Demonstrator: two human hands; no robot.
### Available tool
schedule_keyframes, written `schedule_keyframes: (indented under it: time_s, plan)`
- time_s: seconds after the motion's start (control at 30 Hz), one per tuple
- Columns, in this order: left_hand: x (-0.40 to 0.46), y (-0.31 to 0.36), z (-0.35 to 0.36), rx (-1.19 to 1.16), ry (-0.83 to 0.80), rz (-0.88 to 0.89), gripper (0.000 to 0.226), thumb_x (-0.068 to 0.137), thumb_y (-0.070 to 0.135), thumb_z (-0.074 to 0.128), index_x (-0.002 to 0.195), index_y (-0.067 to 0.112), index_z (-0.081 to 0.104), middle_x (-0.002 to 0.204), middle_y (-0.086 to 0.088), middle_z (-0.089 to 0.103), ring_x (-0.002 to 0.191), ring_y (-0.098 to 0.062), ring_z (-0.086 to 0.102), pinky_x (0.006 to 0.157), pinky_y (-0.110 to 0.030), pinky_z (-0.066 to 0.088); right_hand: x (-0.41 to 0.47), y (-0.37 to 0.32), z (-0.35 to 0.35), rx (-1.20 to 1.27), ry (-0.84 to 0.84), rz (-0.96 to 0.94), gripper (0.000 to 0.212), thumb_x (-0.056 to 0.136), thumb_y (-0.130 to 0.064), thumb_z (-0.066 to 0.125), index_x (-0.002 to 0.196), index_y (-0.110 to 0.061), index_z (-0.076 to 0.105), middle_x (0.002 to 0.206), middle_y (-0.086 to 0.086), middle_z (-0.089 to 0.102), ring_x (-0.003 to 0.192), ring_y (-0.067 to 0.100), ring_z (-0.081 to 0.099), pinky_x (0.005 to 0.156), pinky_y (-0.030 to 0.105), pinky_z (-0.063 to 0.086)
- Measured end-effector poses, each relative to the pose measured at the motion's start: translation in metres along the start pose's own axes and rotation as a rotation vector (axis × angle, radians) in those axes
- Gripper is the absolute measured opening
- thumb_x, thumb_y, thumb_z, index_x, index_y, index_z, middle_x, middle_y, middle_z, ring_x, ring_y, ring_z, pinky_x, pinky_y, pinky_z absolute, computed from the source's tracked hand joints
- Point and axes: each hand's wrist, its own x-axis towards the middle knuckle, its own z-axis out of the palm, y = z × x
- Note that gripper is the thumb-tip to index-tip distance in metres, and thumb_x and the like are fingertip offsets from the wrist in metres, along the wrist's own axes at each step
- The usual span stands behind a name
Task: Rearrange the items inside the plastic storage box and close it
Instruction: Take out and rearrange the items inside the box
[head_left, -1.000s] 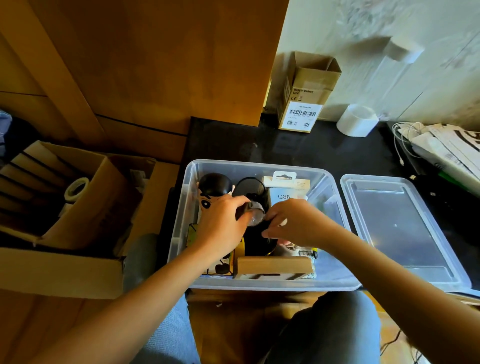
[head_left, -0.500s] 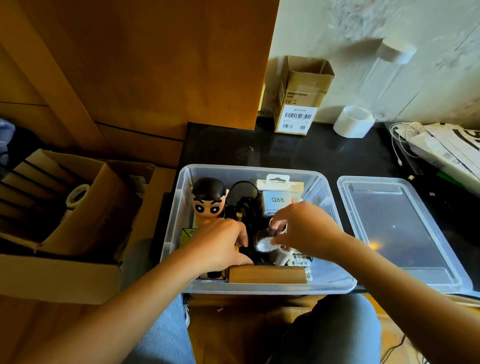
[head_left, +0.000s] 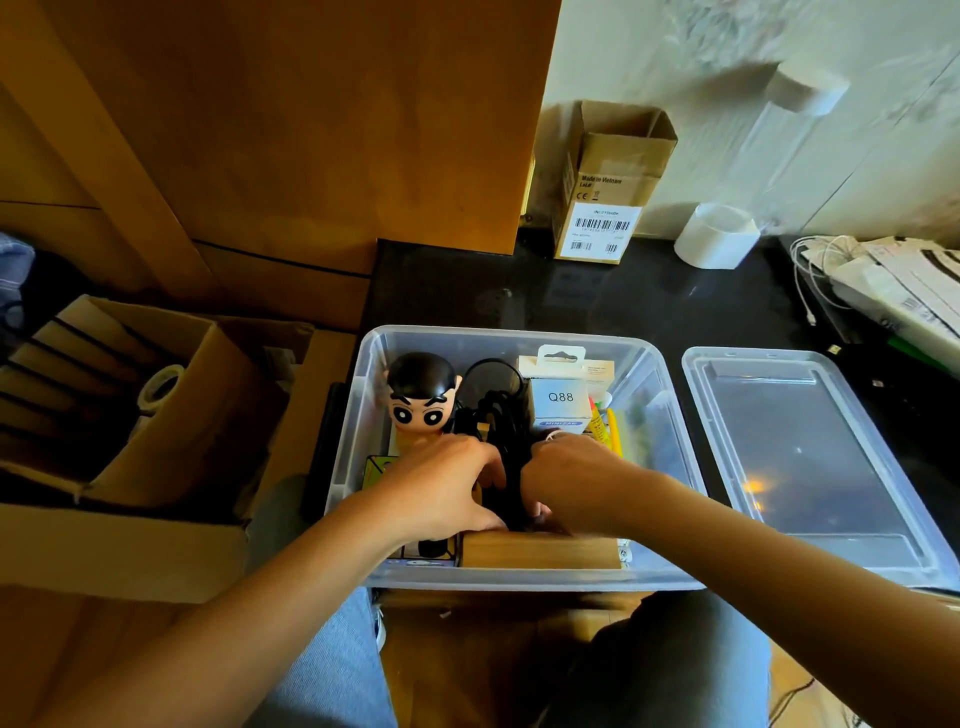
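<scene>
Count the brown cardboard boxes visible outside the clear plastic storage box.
2. A small open brown cardboard box with a barcode label stands against the wall behind the clear plastic storage box; a large open brown cardboard box sits left of it. Others may be out of view.

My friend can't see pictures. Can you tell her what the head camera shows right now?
Both hands, left hand and right hand, reach into a clear plastic box among a cartoon figure, black cables and a Q88 box. Its lid lies beside it, to the right.
</scene>
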Motion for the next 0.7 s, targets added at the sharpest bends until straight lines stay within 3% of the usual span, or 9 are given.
schedule_keyframes:
  time_s: [0.2,0.4,0.5,0.7]
  plan:
    - [0.001,-0.001,-0.001,0.005,-0.012,0.011,0.034,0.079,0.041,0.071,0.109,0.026,0.063,0.112,0.008,0.061,0.101,-0.008,0.054,0.084,-0.025,0.047,0.002,0.006,0.0,0.009,-0.061,-0.068,0.02,0.09,-0.018,0.056,0.108,-0.021,0.066,0.105,-0.001,0.066,0.101,0.018,0.058,0.086,0.025,0.041]
    - [0.001,-0.002,0.0,0.009,-0.018,0.015,0.031,0.08,0.039,0.071,0.108,0.027,0.063,0.11,0.009,0.062,0.095,-0.005,0.052,0.078,-0.021,0.044,0.004,0.003,-0.004,-0.059,-0.119,-0.079,0.021,0.091,-0.019,0.055,0.11,-0.021,0.062,0.101,-0.001,0.066,0.098,0.019,0.059,0.094,0.033,0.043]
    - [0.002,-0.001,0.001,0.01,-0.02,0.012,0.031,0.08,0.04,0.07,0.107,0.026,0.063,0.107,0.009,0.062,0.095,-0.007,0.053,0.079,-0.024,0.045,0.007,0.003,-0.007,-0.023,-0.159,-0.069,0.024,0.092,-0.023,0.054,0.115,-0.025,0.061,0.105,-0.002,0.065,0.1,0.018,0.058,0.094,0.034,0.044]
    - [0.001,-0.001,0.0,0.011,-0.03,0.013,0.03,0.08,0.039,0.07,0.105,0.024,0.065,0.103,0.007,0.064,0.095,-0.01,0.055,0.083,-0.031,0.047,0.01,-0.002,-0.01,-0.015,-0.14,-0.022,0.015,0.09,-0.016,0.055,0.102,-0.016,0.064,0.1,0.001,0.065,0.097,0.02,0.059,0.085,0.028,0.046]
